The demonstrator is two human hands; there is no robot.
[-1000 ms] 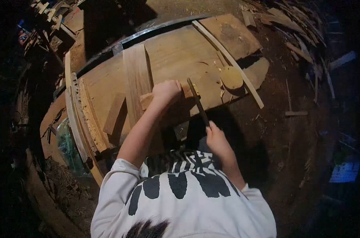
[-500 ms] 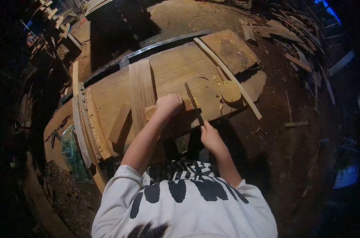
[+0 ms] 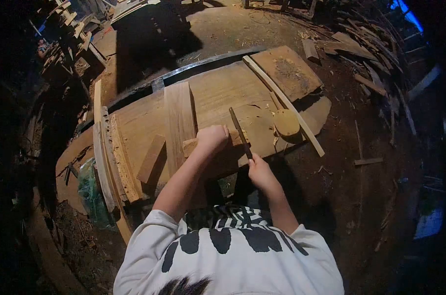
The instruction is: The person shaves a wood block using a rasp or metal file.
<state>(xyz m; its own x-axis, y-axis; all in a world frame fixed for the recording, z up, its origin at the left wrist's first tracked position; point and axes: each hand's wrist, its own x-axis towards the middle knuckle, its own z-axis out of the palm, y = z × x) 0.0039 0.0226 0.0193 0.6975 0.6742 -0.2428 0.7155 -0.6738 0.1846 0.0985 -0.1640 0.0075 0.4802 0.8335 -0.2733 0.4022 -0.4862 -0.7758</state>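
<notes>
My left hand (image 3: 212, 138) presses down on a small wooden block (image 3: 190, 146) lying across a big wooden slab (image 3: 218, 93). My right hand (image 3: 260, 173) grips the handle of a long thin dark blade (image 3: 239, 130). The blade's far part lies over the right end of the block, just beside my left fingers. A round wooden disc (image 3: 286, 122) sits on the slab to the right of the blade. A narrow plank (image 3: 179, 118) lies upright on the slab, left of my left hand.
A long thin curved strip (image 3: 283, 102) crosses the slab's right part. Another short board (image 3: 151, 158) leans at the slab's left edge. Scrap wood (image 3: 365, 44) is piled on the dirt floor at the right and far left. A greenish plastic bag (image 3: 88, 189) lies below the slab.
The blade has slid forward over the block and my right hand has come closer to the slab. My left hand stays on the block. The view has tilted slightly.
</notes>
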